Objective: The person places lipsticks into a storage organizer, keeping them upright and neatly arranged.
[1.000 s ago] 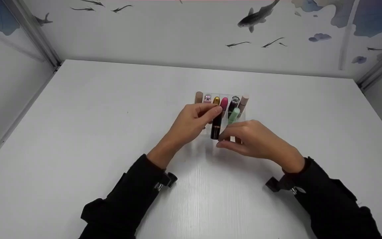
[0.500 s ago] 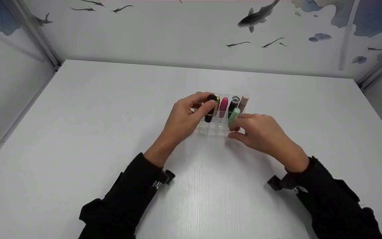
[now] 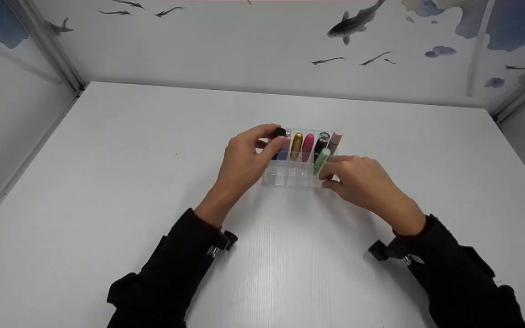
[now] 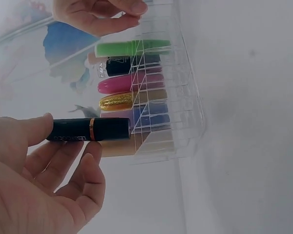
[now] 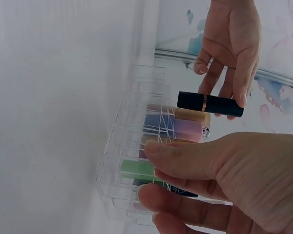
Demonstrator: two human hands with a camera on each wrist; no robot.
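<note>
A clear acrylic organizer (image 3: pixel 292 180) with small compartments stands on the table, its back row filled with cosmetic tubes. My left hand (image 3: pixel 246 157) pinches a black lipstick tube with a gold band (image 4: pixel 90 129) between thumb and fingers. In the left wrist view the tube's lower end is at the organizer's rim, beside a tan tube (image 4: pixel 124 145) and a purple-blue one (image 4: pixel 154 117). By the organizer's right front, next to a green tube (image 3: pixel 321 160), is my right hand (image 3: pixel 358 182). Its fingers are loosely bent and a gap shows between thumb and fingers; whether they touch the organizer is unclear.
Gold (image 3: pixel 296 146), pink (image 3: pixel 307 146), black (image 3: pixel 321 143) and pale pink (image 3: pixel 335 142) tubes stand in the organizer. The white table (image 3: pixel 130 182) meets a wall panel (image 3: pixel 244 50) painted with fish at the back.
My left hand has carried the black lipstick tube left and back to the organizer's left end. My right hand has left the tube's lower end and shifted right, beside the green tube.
</note>
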